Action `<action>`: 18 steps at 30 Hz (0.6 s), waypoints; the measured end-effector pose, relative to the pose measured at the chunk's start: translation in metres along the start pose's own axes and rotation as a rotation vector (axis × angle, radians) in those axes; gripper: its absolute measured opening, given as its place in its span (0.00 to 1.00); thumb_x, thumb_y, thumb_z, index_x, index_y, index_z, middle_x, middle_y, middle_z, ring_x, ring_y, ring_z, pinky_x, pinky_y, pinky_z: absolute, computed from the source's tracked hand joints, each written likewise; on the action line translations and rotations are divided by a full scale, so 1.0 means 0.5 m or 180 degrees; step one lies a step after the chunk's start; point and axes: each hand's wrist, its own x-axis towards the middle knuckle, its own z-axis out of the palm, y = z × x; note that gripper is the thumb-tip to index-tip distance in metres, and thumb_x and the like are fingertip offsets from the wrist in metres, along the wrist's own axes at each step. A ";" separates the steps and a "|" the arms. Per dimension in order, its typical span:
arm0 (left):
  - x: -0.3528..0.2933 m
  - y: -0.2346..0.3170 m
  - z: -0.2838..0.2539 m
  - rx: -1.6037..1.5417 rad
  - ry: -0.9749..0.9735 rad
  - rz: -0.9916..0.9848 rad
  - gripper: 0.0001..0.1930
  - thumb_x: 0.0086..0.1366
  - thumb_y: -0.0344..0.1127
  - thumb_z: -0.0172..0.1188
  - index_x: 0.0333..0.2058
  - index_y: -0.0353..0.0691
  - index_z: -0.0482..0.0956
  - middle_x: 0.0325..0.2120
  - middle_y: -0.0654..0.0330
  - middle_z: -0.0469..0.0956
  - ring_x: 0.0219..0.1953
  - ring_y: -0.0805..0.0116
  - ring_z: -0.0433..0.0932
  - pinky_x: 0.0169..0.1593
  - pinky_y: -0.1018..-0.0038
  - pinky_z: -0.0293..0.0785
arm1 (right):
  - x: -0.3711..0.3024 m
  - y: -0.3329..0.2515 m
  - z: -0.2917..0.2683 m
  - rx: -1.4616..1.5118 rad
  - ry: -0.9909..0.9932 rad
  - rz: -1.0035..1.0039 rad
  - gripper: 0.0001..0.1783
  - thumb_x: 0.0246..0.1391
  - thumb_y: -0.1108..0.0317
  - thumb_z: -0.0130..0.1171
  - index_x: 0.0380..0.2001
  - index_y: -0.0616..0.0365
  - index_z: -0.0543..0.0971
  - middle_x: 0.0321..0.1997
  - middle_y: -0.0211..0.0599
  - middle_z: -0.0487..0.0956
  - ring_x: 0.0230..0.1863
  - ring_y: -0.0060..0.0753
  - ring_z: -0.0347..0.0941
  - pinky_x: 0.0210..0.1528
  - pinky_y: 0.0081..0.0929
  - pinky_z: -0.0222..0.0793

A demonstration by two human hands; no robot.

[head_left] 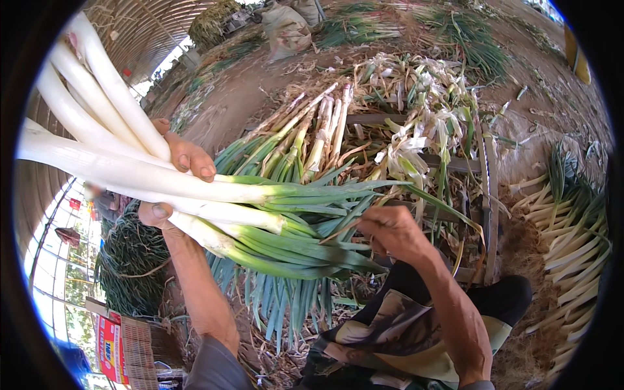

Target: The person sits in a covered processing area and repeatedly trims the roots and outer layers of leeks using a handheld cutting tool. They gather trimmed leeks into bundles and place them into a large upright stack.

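Note:
My left hand [193,159] is closed round a bunch of thick green onions [162,179], thumb below and fingers above. Their long white stalks point to the upper left, and their green leaves reach right across the middle. At the leaf end, my right hand [394,227] is closed in a pinch on a thin brown dry leaf strip [341,229], which lies across the green leaves. Under the bunch, more green onions [318,140] lie with brownish ends pointing away from me. Blue-green leaves [279,299] hang down on the near side.
Pale peeled leaves [416,123] are heaped over a metal frame [489,201]. To the right lies a row of white-stalked green onions [562,260]. A dark green bundle [133,260] and a red box [112,349] stand at left. At the back is a pale sack [286,31].

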 end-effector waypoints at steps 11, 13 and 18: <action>-0.005 -0.022 0.019 -0.0058 0.0235 -0.0061 0.49 0.38 0.34 0.73 0.60 0.30 0.58 0.31 0.55 0.73 0.34 0.54 0.80 0.39 0.64 0.83 | 0.039 -0.145 0.025 0.2578 0.0940 0.0023 0.16 0.68 0.60 0.55 0.31 0.61 0.81 0.30 0.40 0.83 0.35 0.32 0.84 0.23 0.25 0.80; -0.007 -0.025 0.022 0.0002 0.0293 -0.0147 0.49 0.37 0.35 0.73 0.60 0.30 0.58 0.30 0.55 0.73 0.34 0.55 0.81 0.39 0.64 0.84 | 0.044 -0.186 0.028 0.3468 0.0804 -0.0055 0.17 0.70 0.60 0.52 0.31 0.60 0.80 0.31 0.42 0.83 0.34 0.35 0.85 0.24 0.26 0.81; -0.017 -0.029 0.022 0.0165 0.0456 -0.0345 0.49 0.36 0.38 0.74 0.59 0.31 0.60 0.28 0.60 0.72 0.30 0.59 0.79 0.37 0.66 0.79 | 0.031 -0.225 -0.029 0.2642 0.1211 -0.0393 0.13 0.67 0.62 0.56 0.29 0.57 0.78 0.14 0.23 0.65 0.10 0.16 0.55 0.07 0.19 0.50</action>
